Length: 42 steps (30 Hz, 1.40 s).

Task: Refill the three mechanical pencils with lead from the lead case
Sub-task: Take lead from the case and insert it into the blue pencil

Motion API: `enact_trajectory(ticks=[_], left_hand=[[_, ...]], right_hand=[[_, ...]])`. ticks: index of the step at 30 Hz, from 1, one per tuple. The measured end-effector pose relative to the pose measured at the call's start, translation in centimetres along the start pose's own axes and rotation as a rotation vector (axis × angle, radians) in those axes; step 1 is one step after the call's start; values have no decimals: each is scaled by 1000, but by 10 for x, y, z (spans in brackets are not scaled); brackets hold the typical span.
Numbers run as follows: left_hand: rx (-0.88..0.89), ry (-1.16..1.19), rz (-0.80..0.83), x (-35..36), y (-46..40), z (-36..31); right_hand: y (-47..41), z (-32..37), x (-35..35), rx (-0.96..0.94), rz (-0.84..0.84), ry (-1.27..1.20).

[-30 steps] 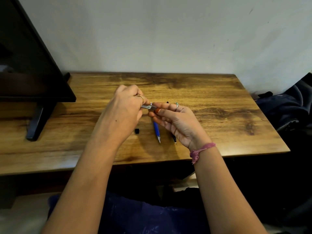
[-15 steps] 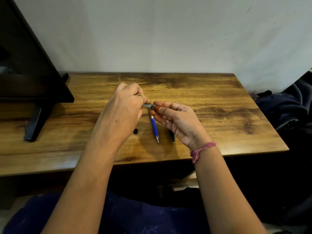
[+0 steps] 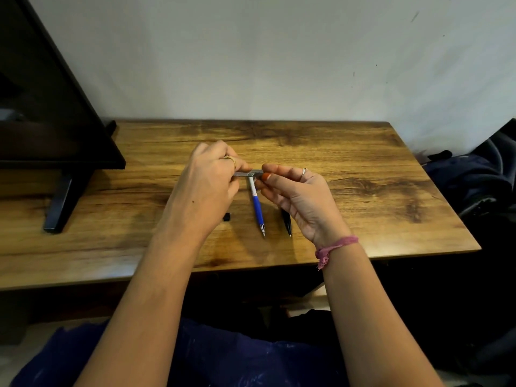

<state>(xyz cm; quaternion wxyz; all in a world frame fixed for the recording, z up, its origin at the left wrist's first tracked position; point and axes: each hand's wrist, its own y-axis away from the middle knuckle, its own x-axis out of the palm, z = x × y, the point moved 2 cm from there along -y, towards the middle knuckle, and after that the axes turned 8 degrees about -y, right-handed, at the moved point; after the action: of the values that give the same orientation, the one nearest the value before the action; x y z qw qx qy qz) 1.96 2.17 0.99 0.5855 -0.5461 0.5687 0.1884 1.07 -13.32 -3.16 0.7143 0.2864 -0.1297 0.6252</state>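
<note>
While both hands hold a small grey lead case point(image 3: 249, 173) above the middle of the wooden desk point(image 3: 363, 196), little has shifted over the past second: the left hand point(image 3: 206, 188) still pinches one end, the right hand point(image 3: 293, 194) the other, thumb pressed at its tip. The case looks not yet opened, so refilling seems at an early stage. Below, a blue pencil point(image 3: 257, 208) lies on the desk; a black pencil point(image 3: 286, 224) lies just right of it, partly hidden. A small black cap point(image 3: 226, 217) sits to the left.
</note>
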Motion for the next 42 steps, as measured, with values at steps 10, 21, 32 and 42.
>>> enact_trajectory(ticks=[10,21,32,42], left_hand=[[-227,249,-39,19,3,11],[-301,430,-24,26,6,9],[-307,488,-34,32,5,11],[-307,459,22,32,5,7]], right_hand=[[-3,8,3,-266,-49,122],[3,16,12,-468,-58,291],[7,20,14,-605,-35,486],[5,18,12,-666,-127,504]])
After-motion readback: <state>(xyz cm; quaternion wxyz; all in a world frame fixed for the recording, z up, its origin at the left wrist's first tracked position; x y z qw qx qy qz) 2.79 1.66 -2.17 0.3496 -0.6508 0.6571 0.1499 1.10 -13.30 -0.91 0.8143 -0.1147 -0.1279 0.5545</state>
